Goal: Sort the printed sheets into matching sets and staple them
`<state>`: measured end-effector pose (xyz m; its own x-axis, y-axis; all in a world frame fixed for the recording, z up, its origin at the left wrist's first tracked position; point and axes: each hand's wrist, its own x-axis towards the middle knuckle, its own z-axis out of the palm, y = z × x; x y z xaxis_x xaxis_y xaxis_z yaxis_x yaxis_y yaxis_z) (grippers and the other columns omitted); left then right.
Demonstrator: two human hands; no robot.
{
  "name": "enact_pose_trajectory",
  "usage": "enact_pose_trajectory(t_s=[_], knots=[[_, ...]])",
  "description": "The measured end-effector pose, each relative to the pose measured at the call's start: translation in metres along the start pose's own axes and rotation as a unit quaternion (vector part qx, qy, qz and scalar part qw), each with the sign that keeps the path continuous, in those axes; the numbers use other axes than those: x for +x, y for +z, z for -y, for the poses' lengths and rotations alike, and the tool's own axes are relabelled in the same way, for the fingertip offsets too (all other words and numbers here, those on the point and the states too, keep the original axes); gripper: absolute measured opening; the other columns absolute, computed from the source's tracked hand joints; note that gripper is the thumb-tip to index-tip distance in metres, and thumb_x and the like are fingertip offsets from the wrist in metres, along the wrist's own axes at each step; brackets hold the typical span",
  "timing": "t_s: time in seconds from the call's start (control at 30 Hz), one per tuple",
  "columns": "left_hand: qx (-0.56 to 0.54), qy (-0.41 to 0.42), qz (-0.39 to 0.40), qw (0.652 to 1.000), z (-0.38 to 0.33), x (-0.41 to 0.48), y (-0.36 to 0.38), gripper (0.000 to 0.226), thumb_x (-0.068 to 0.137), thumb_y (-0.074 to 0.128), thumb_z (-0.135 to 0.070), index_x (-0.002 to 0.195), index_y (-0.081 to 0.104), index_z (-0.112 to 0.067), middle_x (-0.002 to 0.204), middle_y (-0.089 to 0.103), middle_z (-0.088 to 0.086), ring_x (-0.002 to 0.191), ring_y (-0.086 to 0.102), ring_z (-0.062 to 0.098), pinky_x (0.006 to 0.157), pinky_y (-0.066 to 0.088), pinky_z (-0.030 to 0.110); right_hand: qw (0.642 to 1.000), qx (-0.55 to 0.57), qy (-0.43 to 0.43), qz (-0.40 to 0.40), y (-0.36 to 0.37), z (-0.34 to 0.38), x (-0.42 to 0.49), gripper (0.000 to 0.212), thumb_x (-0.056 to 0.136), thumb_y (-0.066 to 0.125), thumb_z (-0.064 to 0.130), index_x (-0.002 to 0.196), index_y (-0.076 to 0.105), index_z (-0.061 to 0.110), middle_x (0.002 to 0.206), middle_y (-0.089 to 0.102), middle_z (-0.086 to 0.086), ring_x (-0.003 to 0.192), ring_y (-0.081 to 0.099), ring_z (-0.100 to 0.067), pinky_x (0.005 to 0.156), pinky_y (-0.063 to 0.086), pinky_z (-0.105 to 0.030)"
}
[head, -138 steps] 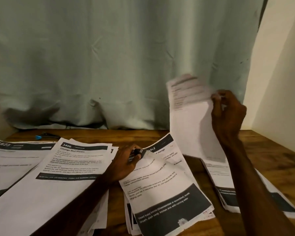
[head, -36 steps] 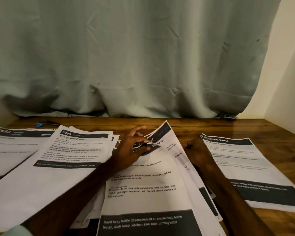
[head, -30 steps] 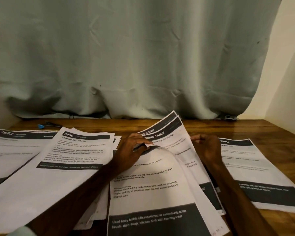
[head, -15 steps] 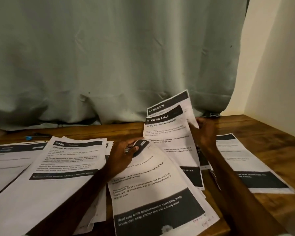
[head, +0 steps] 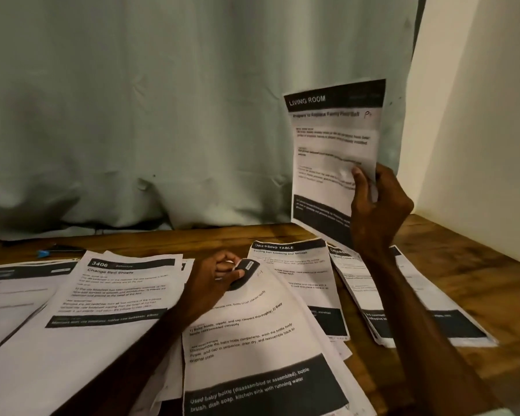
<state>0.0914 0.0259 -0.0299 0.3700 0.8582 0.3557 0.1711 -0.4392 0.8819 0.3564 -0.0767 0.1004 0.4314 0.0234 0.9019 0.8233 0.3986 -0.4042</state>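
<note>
The right hand [head: 379, 214] holds the LIVING ROOM sheet [head: 330, 139] up, fingers clamped on its edge, and the left hand [head: 215, 279] has fingers curled round a small dark thing [head: 244, 273].

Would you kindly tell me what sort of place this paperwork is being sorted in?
Probably a makeshift desk in a home or small office, though I cannot be sure: a wooden table stands against a pale green curtain and a plain cream wall, with printed sheets spread over it.
</note>
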Motion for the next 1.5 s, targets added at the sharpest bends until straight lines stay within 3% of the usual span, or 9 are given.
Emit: enact_pose_trajectory(t_s=[0.17, 0.33, 0.6, 0.8, 0.93, 0.97, 1.1, 1.33, 1.5], knots=[[-0.038, 0.004, 0.034, 0.999, 0.002, 0.000, -0.005, 0.032, 0.091, 0.074, -0.006, 0.118, 0.067, -0.020, 0.098, 0.079, 0.003, 0.090, 0.076, 0.021, 0.063, 0.059, 0.026, 0.995, 0.021, 0.053, 0.082, -0.006, 0.001, -0.011, 0.029, 0.098, 0.069, 0.031, 0.120, 0.070, 0.013, 0.115, 0.073, 0.004, 0.098, 0.071, -0.010, 0.083, 0.059, -0.023], [-0.067, 0.013, 0.026, 0.997, -0.003, 0.000, -0.012, 0.028, 0.092, 0.072, -0.007, 0.120, 0.071, -0.011, 0.103, 0.078, -0.004, 0.094, 0.076, 0.015, 0.077, 0.062, 0.028, 0.950, 0.010, 0.195, 0.243, -0.017, -0.018, -0.024, 0.032, 0.092, 0.074, 0.020, 0.122, 0.070, 0.009, 0.108, 0.068, 0.007, 0.079, 0.068, -0.002, 0.063, 0.052, -0.005], [-0.102, 0.048, -0.048, 0.992, -0.005, 0.006, -0.013, 0.020, 0.092, 0.072, -0.010, 0.112, 0.076, -0.011, 0.103, 0.078, 0.003, 0.096, 0.075, 0.022, 0.085, 0.061, 0.042, 0.796, 0.134, 0.396, 0.437, -0.017, -0.028, -0.058, 0.033, 0.088, 0.076, 0.012, 0.119, 0.065, 0.016, 0.104, 0.078, -0.009, 0.081, 0.077, -0.023, 0.068, 0.063, -0.036], [-0.062, 0.064, -0.046, 0.995, -0.002, 0.002, -0.003, 0.013, 0.091, 0.074, -0.012, 0.098, 0.077, -0.023, 0.099, 0.078, -0.010, 0.097, 0.073, 0.014, 0.077, 0.063, 0.035, 0.795, 0.035, 0.326, 0.510, -0.004, -0.038, -0.110, 0.060, 0.087, 0.080, 0.022, 0.129, 0.043, 0.040, 0.106, 0.067, 0.018, 0.096, 0.066, -0.001, 0.067, 0.049, -0.013], [-0.072, 0.066, 0.005, 0.995, 0.002, 0.004, -0.007, 0.012, 0.087, 0.074, 0.001, 0.092, 0.073, -0.009, 0.123, 0.072, -0.005, 0.119, 0.066, 0.011, 0.098, 0.056, 0.033, 0.781, 0.046, 0.344, 0.519, 0.003, -0.046, -0.115, 0.021, 0.095, 0.070, 0.021, 0.109, 0.070, 0.037, 0.127, 0.067, 0.012, 0.119, 0.062, -0.017, 0.100, 0.053, -0.043], [-0.076, 0.068, 0.027, 0.994, 0.006, 0.004, -0.010, 0.010, 0.088, 0.072, 0.003, 0.091, 0.070, -0.006, 0.124, 0.071, -0.001, 0.121, 0.065, 0.016, 0.100, 0.055, 0.039, 0.777, 0.048, 0.345, 0.525, 0.003, -0.044, -0.116, 0.018, 0.097, 0.067, 0.020, 0.105, 0.073, 0.034, 0.128, 0.067, 0.010, 0.117, 0.063, -0.013, 0.101, 0.053, -0.038], [-0.111, 0.069, 0.065, 0.989, 0.007, 0.002, -0.018, 0.002, 0.083, 0.061, -0.003, 0.083, 0.060, -0.001, 0.119, 0.072, 0.011, 0.119, 0.065, 0.026, 0.099, 0.053, 0.042, 0.789, 0.037, 0.331, 0.516, 0.002, -0.036, -0.114, 0.021, 0.102, 0.057, 0.014, 0.115, 0.074, 0.015, 0.112, 0.066, 0.011, 0.096, 0.055, 0.008, 0.076, 0.041, -0.002], [-0.093, 0.080, 0.080, 0.989, 0.011, 0.001, -0.014, 0.002, 0.084, 0.058, -0.003, 0.085, 0.059, -0.003, 0.117, 0.072, 0.012, 0.119, 0.064, 0.030, 0.100, 0.052, 0.038, 0.800, 0.059, 0.303, 0.515, -0.005, -0.023, -0.115, 0.030, 0.086, 0.080, 0.024, 0.114, 0.073, 0.019, 0.114, 0.061, 0.019, 0.104, 0.056, 0.005, 0.086, 0.046, -0.013], [-0.011, 0.078, 0.090, 0.993, 0.010, 0.000, -0.008, 0.014, 0.090, 0.071, -0.001, 0.089, 0.061, -0.011, 0.124, 0.072, -0.004, 0.123, 0.063, 0.012, 0.104, 0.051, 0.033, 0.813, 0.085, 0.286, 0.500, -0.007, -0.019, -0.113, 0.042, 0.079, 0.085, 0.010, 0.118, 0.071, 0.018, 0.116, 0.061, 0.023, 0.093, 0.057, 0.022, 0.075, 0.043, 0.000]])
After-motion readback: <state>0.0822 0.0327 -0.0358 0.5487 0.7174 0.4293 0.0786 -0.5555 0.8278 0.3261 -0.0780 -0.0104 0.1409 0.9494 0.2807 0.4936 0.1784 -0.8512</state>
